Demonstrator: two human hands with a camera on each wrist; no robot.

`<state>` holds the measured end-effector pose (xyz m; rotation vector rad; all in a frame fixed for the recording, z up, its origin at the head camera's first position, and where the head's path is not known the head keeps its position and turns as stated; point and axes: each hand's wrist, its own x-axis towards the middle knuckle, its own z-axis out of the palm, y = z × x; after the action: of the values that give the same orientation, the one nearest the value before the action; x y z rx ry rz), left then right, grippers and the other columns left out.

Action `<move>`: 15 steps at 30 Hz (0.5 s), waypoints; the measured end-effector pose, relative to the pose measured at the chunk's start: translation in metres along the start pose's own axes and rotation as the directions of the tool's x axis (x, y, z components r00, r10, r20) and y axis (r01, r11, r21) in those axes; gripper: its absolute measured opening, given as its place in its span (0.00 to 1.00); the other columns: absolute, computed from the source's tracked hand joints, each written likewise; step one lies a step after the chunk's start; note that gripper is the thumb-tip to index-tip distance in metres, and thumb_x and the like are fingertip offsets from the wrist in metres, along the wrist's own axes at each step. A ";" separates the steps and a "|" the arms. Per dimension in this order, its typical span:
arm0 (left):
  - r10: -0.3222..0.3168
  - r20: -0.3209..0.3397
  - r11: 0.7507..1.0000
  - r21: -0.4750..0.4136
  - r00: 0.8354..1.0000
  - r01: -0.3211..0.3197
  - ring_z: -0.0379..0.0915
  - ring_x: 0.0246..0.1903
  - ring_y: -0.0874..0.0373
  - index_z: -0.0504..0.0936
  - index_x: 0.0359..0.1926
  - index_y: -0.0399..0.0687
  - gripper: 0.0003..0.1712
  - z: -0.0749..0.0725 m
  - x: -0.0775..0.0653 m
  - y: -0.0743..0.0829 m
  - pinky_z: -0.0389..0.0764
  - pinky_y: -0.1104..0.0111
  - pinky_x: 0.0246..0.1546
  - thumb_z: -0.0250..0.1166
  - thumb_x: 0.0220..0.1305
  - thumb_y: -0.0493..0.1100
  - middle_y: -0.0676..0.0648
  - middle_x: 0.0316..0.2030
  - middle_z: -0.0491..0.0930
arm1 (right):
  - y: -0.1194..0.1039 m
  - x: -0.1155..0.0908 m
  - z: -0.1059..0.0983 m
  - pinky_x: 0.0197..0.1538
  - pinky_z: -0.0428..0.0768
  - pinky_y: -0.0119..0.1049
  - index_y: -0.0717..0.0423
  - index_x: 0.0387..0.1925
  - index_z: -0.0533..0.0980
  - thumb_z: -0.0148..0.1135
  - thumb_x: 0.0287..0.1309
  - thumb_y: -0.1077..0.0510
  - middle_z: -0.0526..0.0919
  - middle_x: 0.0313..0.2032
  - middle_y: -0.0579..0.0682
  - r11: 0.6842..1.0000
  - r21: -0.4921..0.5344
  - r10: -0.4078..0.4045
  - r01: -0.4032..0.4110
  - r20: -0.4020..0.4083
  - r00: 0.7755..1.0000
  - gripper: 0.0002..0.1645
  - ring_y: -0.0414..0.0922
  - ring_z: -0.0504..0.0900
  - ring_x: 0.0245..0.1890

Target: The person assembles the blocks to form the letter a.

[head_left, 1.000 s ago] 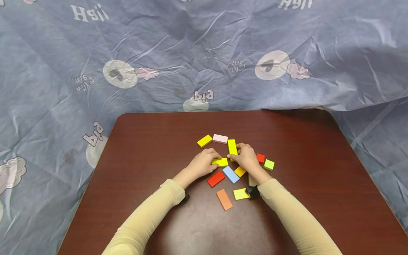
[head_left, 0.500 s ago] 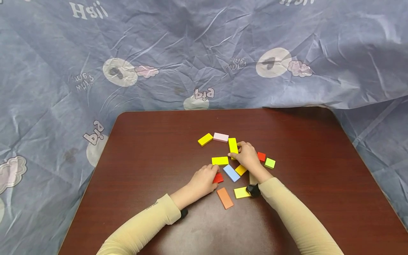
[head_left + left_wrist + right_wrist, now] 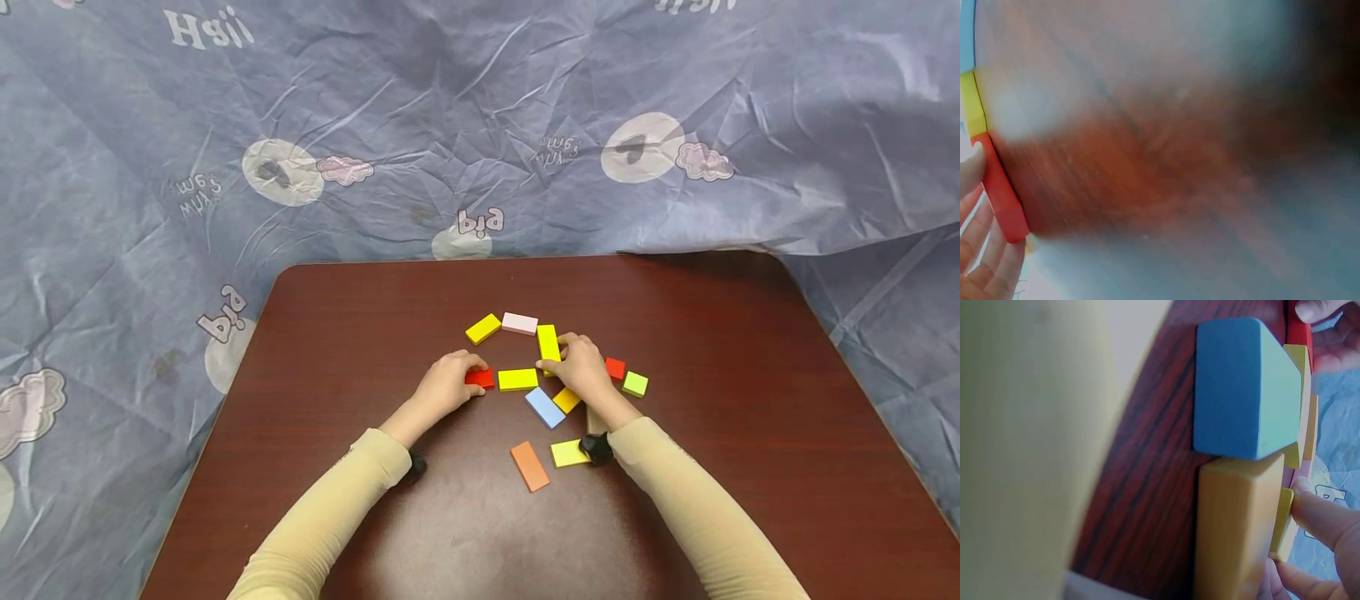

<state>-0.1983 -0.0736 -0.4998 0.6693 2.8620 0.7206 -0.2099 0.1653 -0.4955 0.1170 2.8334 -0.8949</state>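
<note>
In the head view my left hand (image 3: pixel 444 385) pinches a red block (image 3: pixel 480 379) at the left end of a flat yellow block (image 3: pixel 517 379). Its thumb and fingers also show along the red block (image 3: pixel 1002 194) in the left wrist view. My right hand (image 3: pixel 587 371) holds another yellow block (image 3: pixel 548 344), thumb at its near left side and fingers on its right. Just below lie a blue block (image 3: pixel 545 407) and an orange-yellow block (image 3: pixel 567 400), end to end; the right wrist view shows the blue block (image 3: pixel 1241 387) up close.
A yellow block (image 3: pixel 483 329) and a pale pink block (image 3: pixel 520 323) lie farther back. Right of my right hand are a smaller red block (image 3: pixel 615 367) and a green one (image 3: pixel 635 384). Nearer lie an orange block (image 3: pixel 529 466), a light yellow block (image 3: pixel 567 453) and a partly hidden tan block (image 3: pixel 594 422).
My left hand let go of the flat yellow block, took the red block from nearer the front, and carried it back and left to the yellow block's left end. The right hand stays put.
</note>
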 end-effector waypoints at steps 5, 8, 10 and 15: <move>0.031 0.010 0.999 -0.033 0.999 -0.031 0.80 0.44 0.50 0.85 0.48 0.44 0.20 0.001 0.007 -0.003 0.80 0.59 0.52 0.76 0.53 0.41 0.46 0.43 0.83 | 0.000 0.000 0.000 0.43 0.77 0.43 0.67 0.61 0.70 0.72 0.56 0.48 0.78 0.43 0.62 1.000 0.002 0.003 -0.003 -0.006 1.000 0.39 0.54 0.76 0.41; 0.040 0.007 0.998 -0.040 0.999 -0.039 0.80 0.44 0.51 0.85 0.48 0.45 0.20 0.002 0.007 -0.004 0.80 0.59 0.53 0.76 0.53 0.42 0.46 0.44 0.83 | 0.000 0.000 0.000 0.44 0.78 0.43 0.67 0.61 0.70 0.72 0.56 0.48 0.78 0.43 0.62 1.000 -0.002 0.007 -0.007 -0.005 1.000 0.39 0.54 0.76 0.42; 0.043 0.005 0.998 -0.054 0.999 -0.043 0.80 0.45 0.51 0.86 0.48 0.46 0.20 0.002 0.007 -0.005 0.80 0.59 0.53 0.76 0.53 0.42 0.47 0.44 0.84 | 0.000 0.000 0.000 0.44 0.78 0.43 0.67 0.61 0.70 0.72 0.56 0.48 0.78 0.44 0.62 1.000 -0.002 0.010 -0.010 -0.004 1.000 0.39 0.54 0.76 0.42; 0.055 -0.004 0.995 -0.085 0.998 -0.055 0.80 0.44 0.52 0.86 0.48 0.48 0.20 0.004 0.006 -0.008 0.80 0.60 0.52 0.76 0.53 0.42 0.48 0.44 0.84 | 0.000 0.000 -0.001 0.44 0.78 0.44 0.68 0.60 0.70 0.72 0.56 0.48 0.78 0.44 0.63 1.000 -0.003 0.005 -0.005 -0.002 1.000 0.38 0.54 0.75 0.43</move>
<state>-0.2058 -0.0754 -0.5071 0.7377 2.8062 0.8465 -0.2102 0.1659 -0.4953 0.1242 2.8351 -0.8895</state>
